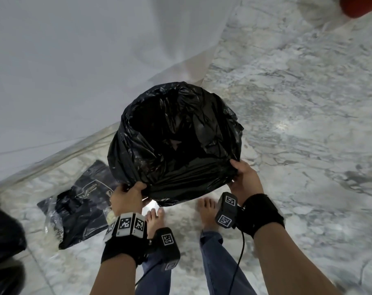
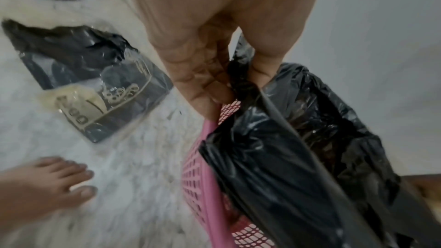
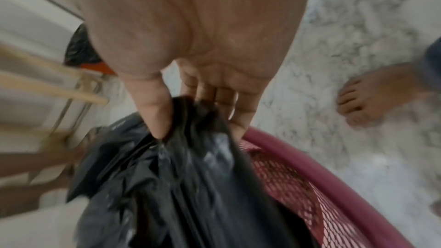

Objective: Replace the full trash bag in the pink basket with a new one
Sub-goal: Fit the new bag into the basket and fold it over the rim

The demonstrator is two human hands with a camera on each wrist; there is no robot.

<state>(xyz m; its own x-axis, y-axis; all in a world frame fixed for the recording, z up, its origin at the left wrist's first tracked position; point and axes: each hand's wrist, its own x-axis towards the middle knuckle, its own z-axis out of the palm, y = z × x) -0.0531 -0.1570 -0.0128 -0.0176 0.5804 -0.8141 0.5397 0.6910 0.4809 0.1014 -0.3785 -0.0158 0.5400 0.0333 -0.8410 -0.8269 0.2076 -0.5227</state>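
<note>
A pale grey wall (image 1: pixel 63 67) fills the upper left of the head view, meeting a white-and-grey marble floor (image 1: pixel 297 124) along a diagonal skirting strip (image 1: pixel 53 155). A bright glare patch sits on the floor right of centre. A red object (image 1: pixel 360 5), mostly cropped, shows in the upper right corner.

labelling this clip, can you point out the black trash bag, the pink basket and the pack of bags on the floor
black trash bag (image 1: pixel 176 128): head view, on its open mouth's inner wall.
pink basket (image 2: pixel 210 191): left wrist view, on its pink rim.
pack of bags (image 1: pixel 78 205): head view, on its dark wrapper's middle.
</note>
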